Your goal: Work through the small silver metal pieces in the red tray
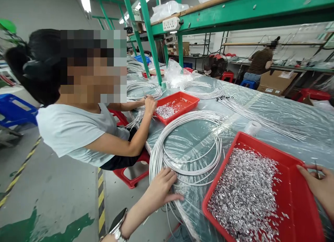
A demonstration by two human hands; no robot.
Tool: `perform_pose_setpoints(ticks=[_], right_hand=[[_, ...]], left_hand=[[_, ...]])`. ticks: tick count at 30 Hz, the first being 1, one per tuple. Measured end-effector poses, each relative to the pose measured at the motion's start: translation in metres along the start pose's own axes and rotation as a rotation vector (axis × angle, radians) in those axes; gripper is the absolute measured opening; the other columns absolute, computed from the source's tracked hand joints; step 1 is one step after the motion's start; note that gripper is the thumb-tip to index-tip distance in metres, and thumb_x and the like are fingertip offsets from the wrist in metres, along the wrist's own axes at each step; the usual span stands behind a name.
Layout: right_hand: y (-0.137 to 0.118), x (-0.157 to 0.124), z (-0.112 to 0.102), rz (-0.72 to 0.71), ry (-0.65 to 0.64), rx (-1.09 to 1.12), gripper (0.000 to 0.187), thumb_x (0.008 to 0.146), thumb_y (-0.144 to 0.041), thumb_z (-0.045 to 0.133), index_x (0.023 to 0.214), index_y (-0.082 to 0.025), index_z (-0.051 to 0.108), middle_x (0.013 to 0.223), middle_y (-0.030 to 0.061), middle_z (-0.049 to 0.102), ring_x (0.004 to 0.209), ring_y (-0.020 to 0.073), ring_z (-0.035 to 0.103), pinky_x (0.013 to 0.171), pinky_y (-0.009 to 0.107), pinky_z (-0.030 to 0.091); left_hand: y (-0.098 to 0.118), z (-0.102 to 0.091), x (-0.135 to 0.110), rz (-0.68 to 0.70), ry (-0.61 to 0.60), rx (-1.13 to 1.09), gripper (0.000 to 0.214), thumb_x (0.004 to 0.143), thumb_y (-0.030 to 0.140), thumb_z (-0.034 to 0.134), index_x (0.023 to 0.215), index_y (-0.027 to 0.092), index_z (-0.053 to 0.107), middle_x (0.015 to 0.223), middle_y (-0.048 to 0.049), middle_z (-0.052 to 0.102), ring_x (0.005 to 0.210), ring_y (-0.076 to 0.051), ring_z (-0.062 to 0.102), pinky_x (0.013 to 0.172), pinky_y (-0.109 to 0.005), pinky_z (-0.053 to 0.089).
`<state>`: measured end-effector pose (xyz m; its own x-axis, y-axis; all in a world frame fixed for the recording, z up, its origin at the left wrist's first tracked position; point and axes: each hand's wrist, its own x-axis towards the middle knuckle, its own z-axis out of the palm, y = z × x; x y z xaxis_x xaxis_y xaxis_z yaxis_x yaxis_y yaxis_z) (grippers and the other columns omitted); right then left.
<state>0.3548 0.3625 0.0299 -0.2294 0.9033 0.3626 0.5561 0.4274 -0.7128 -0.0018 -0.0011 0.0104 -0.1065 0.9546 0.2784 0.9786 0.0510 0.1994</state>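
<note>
My left hand (161,188) lies with fingers spread on the near edge of a big coil of white cables (188,144) on the plastic-covered table (273,110). A watch sits on that wrist. My right hand (319,188) rests at the right rim of a red tray (292,196) and pinches a thin dark piece between its fingers. The tray holds a heap of small silver metal parts (242,196).
A co-worker in a white shirt (75,130) sits at my left on a red stool, one hand at a second red tray (177,104). More cable coils (198,90), straight cable bundles (261,118), a tape roll (252,127), green shelf posts, a fan and another person lie beyond.
</note>
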Motion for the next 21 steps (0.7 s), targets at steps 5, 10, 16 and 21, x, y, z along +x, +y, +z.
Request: perform_pose_setpoints(ticks=[5, 10, 16, 21], right_hand=[[-0.011, -0.003, 0.005, 0.114, 0.085, 0.021, 0.016, 0.085, -0.028, 0.067, 0.074, -0.023, 0.057, 0.049, -0.002, 0.046, 0.036, 0.0137, 0.043, 0.033, 0.023, 0.028], [-0.006, -0.005, 0.013, 0.113, 0.15, 0.118, 0.016, 0.085, -0.028, 0.07, 0.077, -0.022, 0.059, 0.052, -0.0018, 0.044, 0.039, 0.0145, 0.041, 0.038, 0.026, 0.029], [-0.001, -0.007, 0.016, 0.091, 0.167, 0.136, 0.015, 0.088, -0.028, 0.066, 0.076, -0.024, 0.058, 0.049, -0.0022, 0.042, 0.037, 0.0156, 0.039, 0.038, 0.026, 0.026], [0.01, -0.003, 0.015, 0.041, 0.161, 0.108, 0.015, 0.088, -0.03, 0.065, 0.075, -0.027, 0.058, 0.048, -0.0029, 0.044, 0.036, 0.0162, 0.043, 0.036, 0.025, 0.029]], left_hand=[[0.023, 0.0, -0.009, 0.125, -0.225, -0.202, 0.046, 0.088, 0.057, 0.044, 0.065, 0.017, 0.047, 0.065, -0.002, 0.057, 0.061, -0.016, 0.052, 0.056, -0.027, 0.031], [0.03, -0.015, 0.014, -0.284, -0.115, -0.69, 0.044, 0.094, 0.046, 0.04, 0.06, 0.017, 0.04, 0.058, 0.0015, 0.044, 0.055, -0.012, 0.042, 0.054, -0.024, 0.027], [0.01, -0.047, 0.056, -0.548, 0.291, -0.998, 0.056, 0.082, 0.07, 0.04, 0.061, 0.018, 0.042, 0.057, 0.0046, 0.03, 0.053, -0.01, 0.025, 0.051, -0.023, 0.021], [0.012, -0.064, 0.081, -0.47, 0.265, -1.181, 0.053, 0.085, 0.066, 0.04, 0.071, 0.016, 0.05, 0.052, 0.0098, 0.017, 0.048, -0.008, 0.013, 0.047, -0.022, 0.013]])
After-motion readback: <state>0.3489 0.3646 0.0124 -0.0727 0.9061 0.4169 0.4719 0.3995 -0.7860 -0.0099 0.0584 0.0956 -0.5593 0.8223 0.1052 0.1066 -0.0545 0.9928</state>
